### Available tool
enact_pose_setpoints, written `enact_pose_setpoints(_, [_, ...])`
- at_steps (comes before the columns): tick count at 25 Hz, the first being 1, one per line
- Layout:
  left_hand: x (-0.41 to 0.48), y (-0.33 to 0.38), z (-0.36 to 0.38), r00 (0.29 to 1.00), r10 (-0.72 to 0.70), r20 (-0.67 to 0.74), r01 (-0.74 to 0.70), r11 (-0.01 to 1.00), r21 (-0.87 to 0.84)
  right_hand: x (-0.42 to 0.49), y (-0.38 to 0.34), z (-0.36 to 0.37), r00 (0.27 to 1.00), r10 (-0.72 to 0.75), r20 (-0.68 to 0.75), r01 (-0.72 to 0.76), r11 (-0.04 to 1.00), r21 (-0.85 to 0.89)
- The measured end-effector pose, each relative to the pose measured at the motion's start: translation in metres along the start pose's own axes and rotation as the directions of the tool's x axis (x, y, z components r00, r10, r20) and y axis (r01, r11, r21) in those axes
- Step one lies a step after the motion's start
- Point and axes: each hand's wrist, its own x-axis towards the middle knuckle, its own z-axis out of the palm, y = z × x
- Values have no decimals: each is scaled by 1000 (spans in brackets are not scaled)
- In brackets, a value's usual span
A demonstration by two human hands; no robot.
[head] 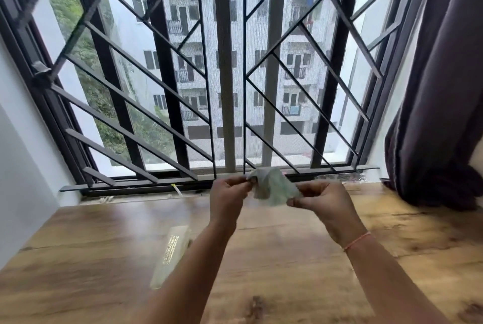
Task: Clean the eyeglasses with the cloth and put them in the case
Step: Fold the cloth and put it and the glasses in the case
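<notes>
A pale green cloth (273, 187) is held up in front of the window, above the wooden table (287, 258). My left hand (228, 196) pinches its left edge and my right hand (321, 200) pinches its right lower corner. The frame is blurred, and I cannot make out the eyeglasses; they may be hidden in the cloth. A long pale green case (171, 255) with gold lettering lies on the table to the lower left of my left forearm.
A barred window (230, 75) with a dark frame fills the view ahead, its sill just beyond the hands. A dark curtain (439, 88) hangs at the right and touches the table's far right corner. A white wall stands on the left.
</notes>
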Motion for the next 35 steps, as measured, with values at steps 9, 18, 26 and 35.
enact_pose_setpoints(9, [26, 108, 3, 939, 340, 55, -336, 939, -73, 47, -90, -9, 937, -309, -164, 272, 938, -216])
enact_pose_setpoints(18, [25, 100, -10, 940, 337, -48, -280, 847, 453, 39, -104, -6, 997, 10, 76, -40, 915, 402])
enact_pose_setpoints(26, [16, 99, -7, 952, 293, -89, -282, 953, 112, 27, -105, -4, 997, 38, 67, -56, 959, 278])
enact_pose_setpoints(35, [16, 103, -7, 992, 39, -124, -22, 991, 134, 25, -110, -13, 958, 196, 208, -259, 903, 342])
